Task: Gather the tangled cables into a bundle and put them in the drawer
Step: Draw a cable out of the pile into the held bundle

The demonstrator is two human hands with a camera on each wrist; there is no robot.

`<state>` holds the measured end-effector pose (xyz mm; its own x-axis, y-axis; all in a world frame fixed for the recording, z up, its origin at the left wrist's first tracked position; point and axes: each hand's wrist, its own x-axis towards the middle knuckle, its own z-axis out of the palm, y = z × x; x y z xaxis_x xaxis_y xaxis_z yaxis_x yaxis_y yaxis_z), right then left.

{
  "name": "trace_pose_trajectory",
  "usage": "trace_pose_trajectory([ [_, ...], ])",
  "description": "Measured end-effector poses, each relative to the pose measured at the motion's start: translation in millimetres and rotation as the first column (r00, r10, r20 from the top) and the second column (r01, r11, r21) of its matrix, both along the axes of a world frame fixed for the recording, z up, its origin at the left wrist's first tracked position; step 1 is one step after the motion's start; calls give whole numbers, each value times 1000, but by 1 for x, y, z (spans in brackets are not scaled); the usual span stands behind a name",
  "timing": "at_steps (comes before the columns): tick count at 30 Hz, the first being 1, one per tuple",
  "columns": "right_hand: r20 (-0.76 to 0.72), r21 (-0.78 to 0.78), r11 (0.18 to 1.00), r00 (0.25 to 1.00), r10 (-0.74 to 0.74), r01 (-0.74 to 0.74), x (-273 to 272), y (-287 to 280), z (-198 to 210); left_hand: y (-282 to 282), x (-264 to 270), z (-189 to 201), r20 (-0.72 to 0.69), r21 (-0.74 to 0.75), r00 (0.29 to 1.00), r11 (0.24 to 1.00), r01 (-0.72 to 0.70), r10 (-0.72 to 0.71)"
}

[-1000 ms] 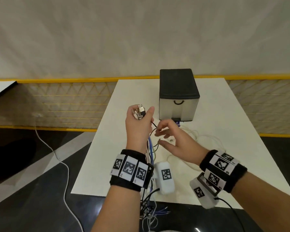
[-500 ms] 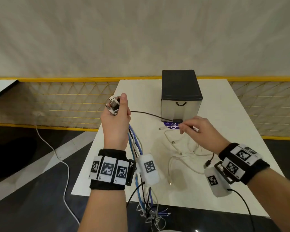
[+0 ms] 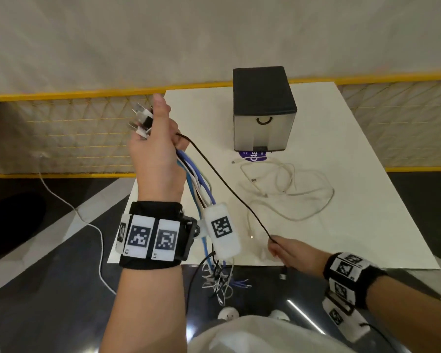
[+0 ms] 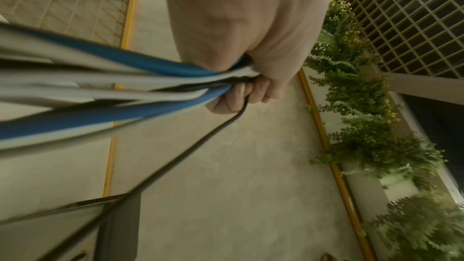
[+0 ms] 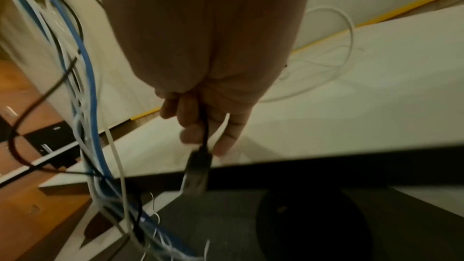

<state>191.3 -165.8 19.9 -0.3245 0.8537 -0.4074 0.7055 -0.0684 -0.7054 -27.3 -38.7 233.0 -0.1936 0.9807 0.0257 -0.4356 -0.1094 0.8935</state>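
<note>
My left hand [image 3: 155, 149] is raised left of the table and grips a bundle of blue, white and black cables [image 3: 196, 182], plugs sticking out above the fist. The cables [image 4: 125, 78] hang past my wrist and over the table's front edge. A thin black cable [image 3: 227, 189] runs taut from that fist down to my right hand [image 3: 288, 253], which pinches it near its plug [image 5: 198, 170] at the front edge. Loose white cables [image 3: 285, 189] lie tangled on the white table [image 3: 367, 212]. The small drawer unit [image 3: 264, 110], black top and grey front, stands closed at the back.
A purple card [image 3: 253, 156] lies under the drawer unit's front. A yellow-framed mesh fence [image 3: 74, 133] runs behind and beside the table. A white cord [image 3: 87, 220] trails across the dark floor at left. Green plants [image 4: 364, 126] show in the left wrist view.
My right hand slid along the black cable from near the drawer unit back to the table's front edge, pulling it taut. My left hand rose higher and leftward with the bundle.
</note>
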Motion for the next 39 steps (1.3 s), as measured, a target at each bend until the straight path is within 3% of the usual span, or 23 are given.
trace_pose_trajectory([
  [5,22,-57,998,999,-35,37,-14,-13,-14,-18,-6,4,17,29,998,998,54,-55],
  [10,162,-12,988,975,155,-155,-30,-10,-8,-34,-4,7,-30,42,993,993,112,-111],
  [13,194,-81,976,958,212,-200,-47,-5,-8,-40,-7,9,-45,65,989,987,146,-144],
  [19,97,-190,974,985,144,-124,-65,-5,-8,-45,-21,15,-63,113,985,979,168,-162],
  [23,115,-161,981,986,123,-104,-55,4,13,-44,-29,7,-146,105,950,950,294,-278],
  [26,-86,96,993,995,-57,65,-57,21,53,-47,-27,-7,-253,56,894,917,394,-369],
  [28,-267,230,969,963,-23,87,-68,32,84,-52,-19,-16,-318,22,855,899,438,-409],
  [30,-339,291,955,939,57,47,-88,41,97,-54,-11,-20,-367,22,841,900,435,-397],
  [32,-415,272,960,908,58,63,-112,44,90,-52,-8,-21,-380,66,864,923,380,-329],
  [34,-466,114,988,884,-43,108,-123,42,61,-48,-10,-20,-335,92,906,948,304,-258],
  [35,-402,72,993,914,-59,96,-123,40,47,-46,-13,-20,-303,90,926,961,263,-225],
  [37,-164,109,994,986,43,-25,-108,42,29,-41,-17,-22,-276,74,946,977,199,-172],
  [39,89,136,958,967,241,-251,-83,53,22,-38,-18,-26,-279,57,950,985,162,-140],
])
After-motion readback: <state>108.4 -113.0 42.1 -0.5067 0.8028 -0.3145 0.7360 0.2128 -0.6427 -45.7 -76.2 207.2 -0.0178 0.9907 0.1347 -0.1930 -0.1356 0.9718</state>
